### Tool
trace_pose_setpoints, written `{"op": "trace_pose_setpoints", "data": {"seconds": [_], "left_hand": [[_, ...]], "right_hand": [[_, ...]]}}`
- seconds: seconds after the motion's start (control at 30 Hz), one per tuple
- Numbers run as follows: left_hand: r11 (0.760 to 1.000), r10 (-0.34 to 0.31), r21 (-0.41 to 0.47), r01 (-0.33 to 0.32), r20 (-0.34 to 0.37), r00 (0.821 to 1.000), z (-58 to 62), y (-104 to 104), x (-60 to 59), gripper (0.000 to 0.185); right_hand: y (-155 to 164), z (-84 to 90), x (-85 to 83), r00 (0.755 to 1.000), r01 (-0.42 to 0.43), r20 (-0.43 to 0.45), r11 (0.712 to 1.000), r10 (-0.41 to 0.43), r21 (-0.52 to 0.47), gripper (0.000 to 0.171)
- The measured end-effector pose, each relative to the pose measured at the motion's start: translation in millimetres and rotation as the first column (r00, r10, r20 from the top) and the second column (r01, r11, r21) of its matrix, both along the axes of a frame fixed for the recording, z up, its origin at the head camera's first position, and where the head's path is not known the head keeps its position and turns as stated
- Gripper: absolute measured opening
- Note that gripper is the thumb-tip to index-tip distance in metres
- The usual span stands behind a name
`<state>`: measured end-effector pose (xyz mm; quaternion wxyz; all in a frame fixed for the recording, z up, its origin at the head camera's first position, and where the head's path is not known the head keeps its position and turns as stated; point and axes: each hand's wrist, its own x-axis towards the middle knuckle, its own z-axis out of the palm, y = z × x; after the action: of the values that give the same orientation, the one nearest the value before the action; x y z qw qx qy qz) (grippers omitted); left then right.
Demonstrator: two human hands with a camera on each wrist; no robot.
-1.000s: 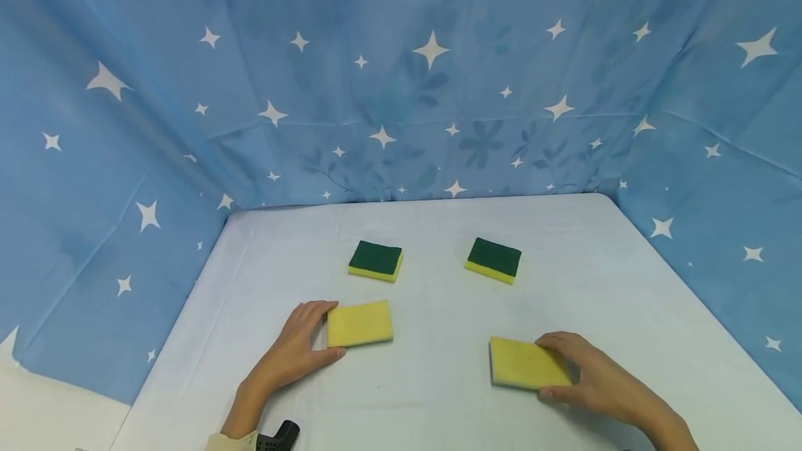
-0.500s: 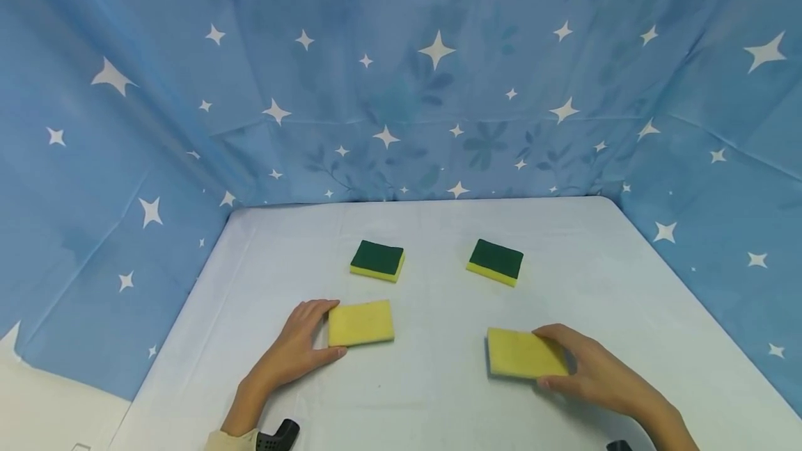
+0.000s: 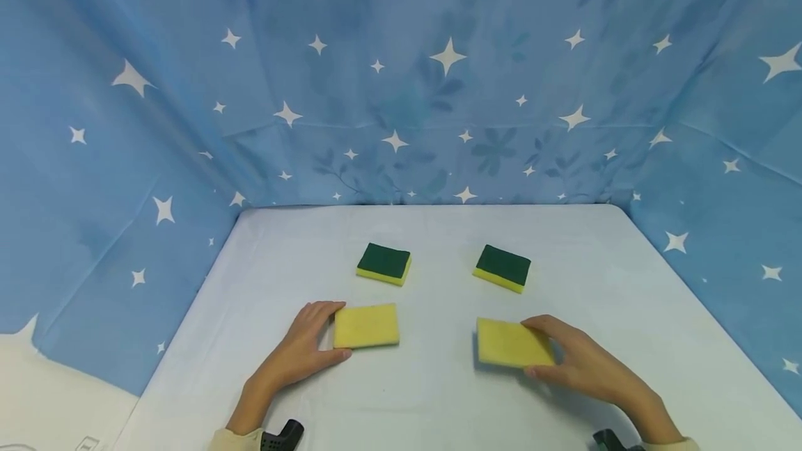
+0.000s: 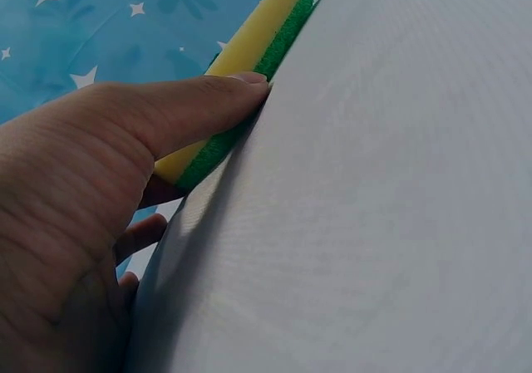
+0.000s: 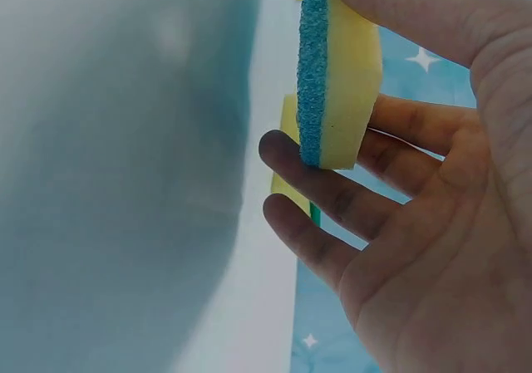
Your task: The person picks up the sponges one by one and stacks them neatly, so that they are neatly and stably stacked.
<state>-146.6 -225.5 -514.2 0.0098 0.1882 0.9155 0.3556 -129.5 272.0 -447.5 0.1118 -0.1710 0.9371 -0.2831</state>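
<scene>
Both hands bare, no rings or gloves. Cream sleeve cuffs peek in at each wrist, with a black wrist-mounted gadget beside each.
</scene>
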Motion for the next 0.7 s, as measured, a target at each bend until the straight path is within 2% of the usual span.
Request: {"op": "trace_pose_setpoints", "data": {"seconds": [0.47,0.7], "left_hand": [[1.000,-0.009,-0.015,0.008,-0.017,1.000,0.0,2,-1.5,0.081],[1.000,-0.006,-0.015,0.006,0.004,1.000,-1.5,1,-2.2,0.083]], "right_hand": [[-22,-2.1,-11.7,0.995,-0.042,-0.089,0.999,0.040,-0.021,0.078],[-33,-5.5,-18.9,0.984,-0.113,-0.140,0.993,0.108,-0.031,0.076]]}}
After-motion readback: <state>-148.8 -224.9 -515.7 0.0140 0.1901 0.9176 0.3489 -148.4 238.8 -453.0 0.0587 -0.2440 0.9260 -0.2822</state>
